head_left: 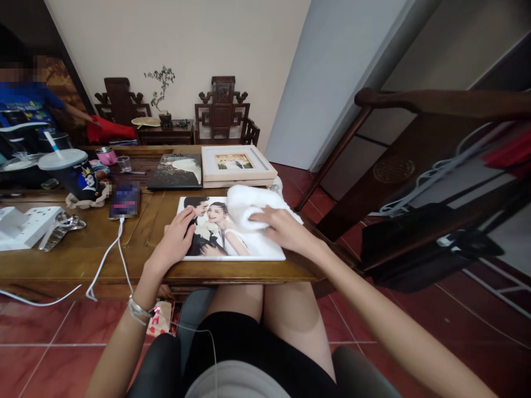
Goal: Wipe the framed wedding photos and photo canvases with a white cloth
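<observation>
Photo print [224, 243]: large unframed portrait of a couple, lying flat at the near edge of the table, right in front of the seated person; both hands on it.
Table [83, 254]: long, dark wood, runs across the left and middle of the view; red tiled floor beneath.
Armchair [435, 182]: dark carved wood, just to the right of the table, with cables and dark items piled on the seat.
Other person [25, 99]: far left behind the table, blue top, only partly in view.
Framed picture [236, 163]: pale wide frame, lying flat just beyond the photo print.
Album [176, 171]: dark cover, flat, touching the framed picture's left side.
White cloth [244, 207]: bunched on the upper right part of the photo print.
Cup [72, 174]: tall, dark, lidded with a straw, left of the album.
Power strip [31, 224]: white, at the table's left end.
Right hand [284, 228]: palm down, fingers curled over the white cloth and pressing it onto the print.
Left hand [174, 240]: open and flat, fingers spread on the print's left edge.
Phone [124, 200]: face up between the cup and the print, white cable [108, 251] plugged in and trailing off the table.
</observation>
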